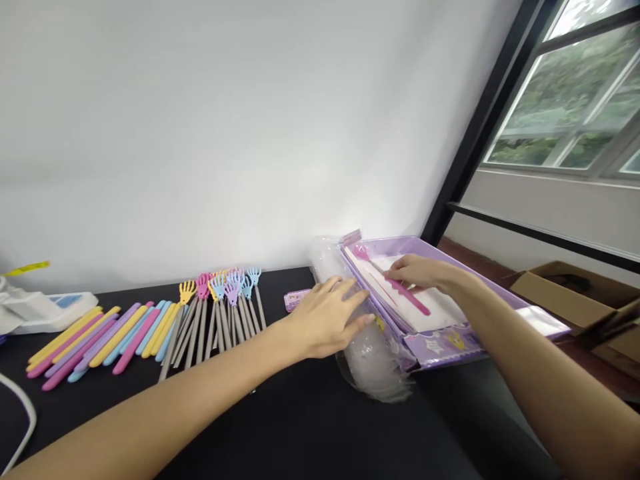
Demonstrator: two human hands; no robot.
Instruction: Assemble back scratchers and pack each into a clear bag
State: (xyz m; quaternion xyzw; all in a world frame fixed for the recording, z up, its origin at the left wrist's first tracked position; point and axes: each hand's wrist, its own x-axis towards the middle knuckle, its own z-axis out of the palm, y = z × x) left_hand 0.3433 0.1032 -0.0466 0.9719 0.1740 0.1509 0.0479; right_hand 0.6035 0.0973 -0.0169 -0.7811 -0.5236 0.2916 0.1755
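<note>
My right hand [420, 272] is closed on a pink back scratcher [411, 297], whose hand-shaped end points to the far left. It holds the scratcher in or just above a purple display box [425, 245] with white contents. My left hand [325, 320] has its fingers spread over a pile of clear plastic bags [373, 360] beside the box; I cannot tell whether it touches them. Left of that hand, small purple printed cards [295, 300] lie on the black table [320, 427], partly hidden by it.
Several back scratcher rods with coloured hand ends [233, 293] lie left of centre. Coloured handles [135, 337] lie in a row further left, near a white device [63, 310] with a cable [27, 407]. An open cardboard box [565, 290] stands beyond the table at right.
</note>
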